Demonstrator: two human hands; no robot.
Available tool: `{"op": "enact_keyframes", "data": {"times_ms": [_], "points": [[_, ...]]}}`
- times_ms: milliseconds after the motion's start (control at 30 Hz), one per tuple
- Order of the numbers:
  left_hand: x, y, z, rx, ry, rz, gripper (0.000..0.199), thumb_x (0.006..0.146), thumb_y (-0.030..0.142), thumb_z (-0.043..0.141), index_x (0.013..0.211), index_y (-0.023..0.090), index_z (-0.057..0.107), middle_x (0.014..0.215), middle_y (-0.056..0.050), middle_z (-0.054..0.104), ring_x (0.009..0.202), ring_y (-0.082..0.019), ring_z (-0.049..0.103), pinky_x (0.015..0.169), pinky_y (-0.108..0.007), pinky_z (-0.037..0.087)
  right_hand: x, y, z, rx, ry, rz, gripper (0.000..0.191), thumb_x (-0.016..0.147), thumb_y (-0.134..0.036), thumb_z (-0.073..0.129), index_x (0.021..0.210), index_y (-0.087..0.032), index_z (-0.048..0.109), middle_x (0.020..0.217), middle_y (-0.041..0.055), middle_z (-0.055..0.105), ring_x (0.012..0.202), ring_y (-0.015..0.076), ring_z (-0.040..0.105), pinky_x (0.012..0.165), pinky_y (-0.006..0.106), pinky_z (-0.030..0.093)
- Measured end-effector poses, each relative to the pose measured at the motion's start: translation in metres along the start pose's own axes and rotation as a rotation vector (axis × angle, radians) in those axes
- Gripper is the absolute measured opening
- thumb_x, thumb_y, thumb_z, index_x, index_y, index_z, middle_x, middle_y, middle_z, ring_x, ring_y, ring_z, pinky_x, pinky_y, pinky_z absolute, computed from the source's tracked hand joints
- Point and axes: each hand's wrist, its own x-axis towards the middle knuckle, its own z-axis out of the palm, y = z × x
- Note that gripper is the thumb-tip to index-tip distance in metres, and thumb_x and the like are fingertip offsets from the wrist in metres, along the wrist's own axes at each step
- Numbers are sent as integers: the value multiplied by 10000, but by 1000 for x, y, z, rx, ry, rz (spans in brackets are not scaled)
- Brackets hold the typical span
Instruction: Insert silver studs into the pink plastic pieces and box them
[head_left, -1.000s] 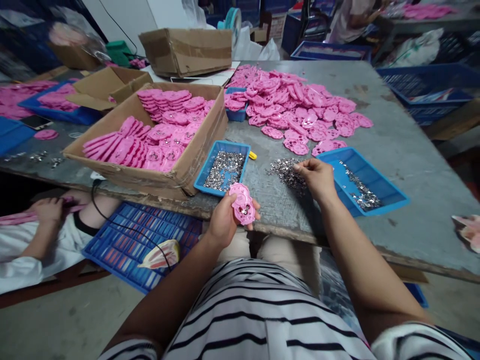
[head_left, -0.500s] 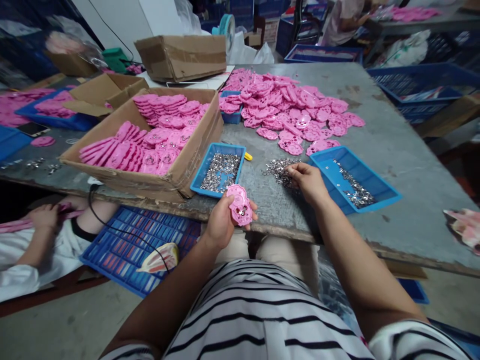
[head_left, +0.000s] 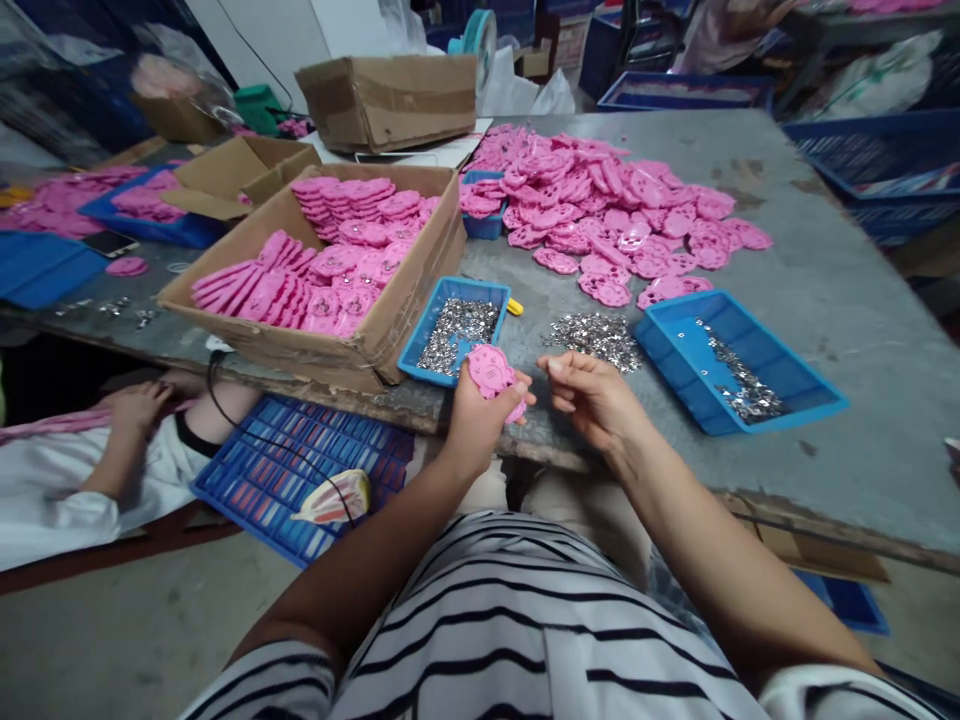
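Observation:
A pink scalloped plastic piece is gripped in my left hand, just over the table's front edge. My thumb lies across its lower part. To its right, my right hand has thumb and forefinger pinched together; whatever is between them is too small to make out. Behind that hand lies a loose pile of small shiny metal parts. A small blue tray with similar metal parts stands behind my left hand. On the right, a larger blue tray holds more of them.
A cardboard box filled with pink pieces stands to the left. Beyond the trays is a heap of pink pieces. A yellow-handled tool lies beside the small tray. At far left, another person's hand rests near their lap.
My right hand has left the metal pile and come toward the pink piece, fingers pinched. My left hand has turned the piece and shifted its thumb over it. The view has swung slightly.

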Motion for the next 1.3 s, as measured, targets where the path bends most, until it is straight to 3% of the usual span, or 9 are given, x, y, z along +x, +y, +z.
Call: {"op": "enact_keyframes", "data": {"times_ms": [267, 433, 700, 833, 933, 1000, 1067, 1200, 1300], "points": [[7, -8, 3, 115, 133, 67, 450, 603, 156, 719, 967, 210, 459, 724, 40, 602, 492, -94, 562, 377, -184, 423, -4, 18, 17, -34, 7, -61, 337, 437, -413, 870, 550, -192, 641, 631, 8, 609, 506, 82, 451, 419, 216, 184], [6, -3, -1, 153, 135, 83, 410, 620, 145, 684, 950, 207, 448, 700, 43, 602, 498, -109, 581, 357, -173, 383, -3, 10, 14, -237, 52, -165, 312, 516, -436, 821, 608, -198, 642, 610, -26, 572, 478, 66, 334, 446, 238, 220], [4, -6, -7, 143, 77, 89, 470, 620, 210, 746, 1006, 211, 478, 751, 27, 609, 533, -101, 576, 402, -176, 394, 3, -4, 10, -553, -109, -178, 337, 513, -449, 828, 542, -181, 626, 558, -11, 576, 578, 116, 449, 575, 281, 329], [0, -5, -14, -84, -127, 85, 543, 709, 372, 684, 1191, 221, 485, 985, -47, 646, 841, -189, 656, 683, -303, 549, -1, -2, 11, -353, -67, -119, 248, 530, -375, 804, 539, -187, 642, 691, 10, 624, 581, 113, 455, 539, 276, 331], [-1, -7, -22, -182, -258, 61, 590, 738, 407, 650, 1275, 232, 479, 1145, -74, 618, 1082, -249, 611, 929, -414, 511, -8, 5, 14, -275, 20, -203, 157, 541, -297, 786, 524, -203, 662, 862, 41, 644, 856, 191, 561, 717, 324, 429], [-1, -11, -28, -168, -288, 134, 539, 759, 382, 667, 1257, 266, 499, 1215, -60, 585, 1180, -243, 563, 1040, -424, 442, -14, 11, 18, -261, 37, -251, 125, 566, -278, 778, 531, -213, 677, 941, 54, 644, 1070, 239, 538, 911, 377, 403], [-1, -16, -32, -114, -312, 269, 481, 785, 358, 682, 1230, 299, 507, 1280, -45, 542, 1259, -229, 506, 1110, -417, 371, -19, 15, 22, -238, 27, -268, 128, 592, -287, 778, 540, -215, 685, 1022, 59, 638, 1153, 255, 514, 1014, 412, 342], [3, -22, -37, -1, -383, 514, 482, 802, 347, 698, 1217, 329, 455, 1323, -45, 513, 1298, -237, 479, 1113, -474, 348, -25, 17, 28, -198, 22, -254, 180, 594, -331, 806, 544, -215, 679, 1084, 54, 634, 1150, 269, 525, 1047, 446, 313], [6, -21, -38, 11, -424, 603, 460, 802, 326, 703, 1185, 322, 449, 1301, -45, 523, 1307, -241, 472, 1101, -495, 348, -27, 15, 30, -190, 19, -240, 189, 585, -335, 816, 539, -213, 679, 1066, 55, 634, 1155, 272, 520, 1051, 448, 309]]}}
